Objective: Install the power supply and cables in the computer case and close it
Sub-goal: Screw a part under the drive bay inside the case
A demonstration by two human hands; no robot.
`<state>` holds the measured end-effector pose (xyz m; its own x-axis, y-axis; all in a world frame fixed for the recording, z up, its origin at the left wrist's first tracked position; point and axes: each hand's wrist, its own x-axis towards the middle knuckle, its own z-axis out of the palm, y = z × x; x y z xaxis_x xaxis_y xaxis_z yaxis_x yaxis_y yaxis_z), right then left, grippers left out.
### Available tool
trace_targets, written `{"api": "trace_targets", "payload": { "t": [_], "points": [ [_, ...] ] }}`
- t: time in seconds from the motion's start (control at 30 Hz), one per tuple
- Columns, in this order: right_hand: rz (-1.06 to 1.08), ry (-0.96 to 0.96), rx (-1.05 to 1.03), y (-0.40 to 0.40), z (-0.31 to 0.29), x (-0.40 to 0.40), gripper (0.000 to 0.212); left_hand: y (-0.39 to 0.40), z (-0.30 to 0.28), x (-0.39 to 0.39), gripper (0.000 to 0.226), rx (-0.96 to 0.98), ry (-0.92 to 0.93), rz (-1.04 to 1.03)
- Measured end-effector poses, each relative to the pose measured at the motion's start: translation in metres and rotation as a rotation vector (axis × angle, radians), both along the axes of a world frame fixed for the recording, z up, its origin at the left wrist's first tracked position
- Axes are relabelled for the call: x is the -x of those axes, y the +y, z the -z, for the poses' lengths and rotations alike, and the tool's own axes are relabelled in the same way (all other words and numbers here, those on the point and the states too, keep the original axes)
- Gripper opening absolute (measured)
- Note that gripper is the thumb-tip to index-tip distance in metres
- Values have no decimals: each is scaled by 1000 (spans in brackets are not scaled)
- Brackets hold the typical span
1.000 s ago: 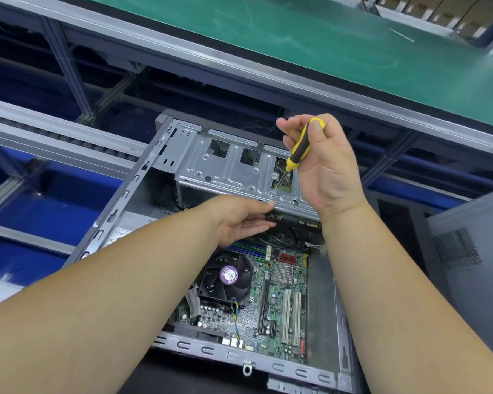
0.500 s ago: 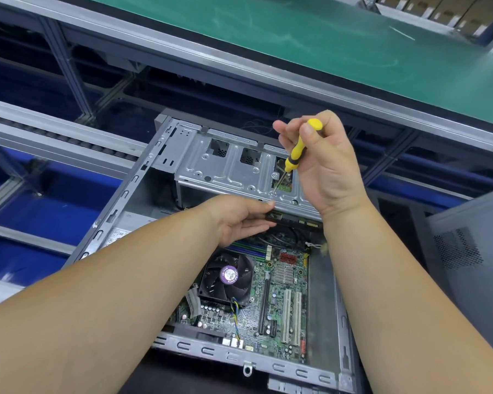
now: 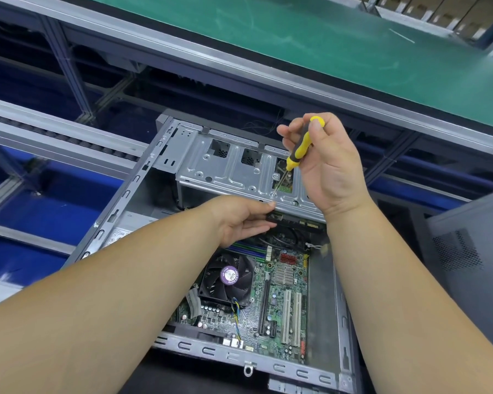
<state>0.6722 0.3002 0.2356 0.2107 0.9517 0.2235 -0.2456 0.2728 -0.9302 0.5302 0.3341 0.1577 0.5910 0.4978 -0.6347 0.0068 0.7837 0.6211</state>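
Note:
An open grey computer case (image 3: 120, 214) lies in front of me with its motherboard (image 3: 285, 294) and black CPU fan (image 3: 228, 277) showing. My right hand (image 3: 328, 166) grips a yellow-and-black screwdriver (image 3: 299, 149); its tip rests on a screw (image 3: 273, 193) in the silver drive cage (image 3: 225, 172). Under the cage's front edge my left hand (image 3: 239, 220) holds a dark drive (image 3: 296, 221) whose connector edge sticks out to the right. Black cables (image 3: 285, 240) lie just below the drive. No power supply can be made out.
A grey case side panel (image 3: 473, 265) stands at the right. Behind the case runs an aluminium frame with a green mat (image 3: 325, 32) on top. A conveyor rail (image 3: 54, 132) and blue surfaces (image 3: 40, 211) lie to the left. Cardboard boxes (image 3: 439, 9) sit far back right.
My right hand has turned the screwdriver handle between its fingers, with the tip kept on the same screw. The left hand has stayed under the cage.

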Motion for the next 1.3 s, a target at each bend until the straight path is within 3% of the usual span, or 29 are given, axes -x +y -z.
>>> {"api": "trace_targets", "payload": {
  "t": [0.17,0.27,0.33,0.5,0.63,0.8,1.07,1.2,1.3],
  "points": [
    [2,-73,3,3,1,3,4,0,0,0,10,3,-4,-3],
    [6,-23,4,2,0,4,30,0,0,1,10,5,-7,-6],
    [-2,-10,-1,1,1,1,37,0,0,1,10,7,-8,-4],
    [-36,-23,-13,0,1,-4,10,-1,0,0,10,13,-5,0],
    [-33,-25,12,2,2,0,8,-1,-1,0,10,11,-4,-6],
    [-25,56,5,3,3,1,42,-1,0,0,10,-5,-3,-3],
    [42,159,24,1,8,4,25,0,1,0,11,-10,-3,0],
    [58,170,16,2,4,2,3,0,2,0,12,-12,-4,3],
    [48,156,17,2,3,1,8,0,2,0,12,-14,-5,8]
  ]
}}
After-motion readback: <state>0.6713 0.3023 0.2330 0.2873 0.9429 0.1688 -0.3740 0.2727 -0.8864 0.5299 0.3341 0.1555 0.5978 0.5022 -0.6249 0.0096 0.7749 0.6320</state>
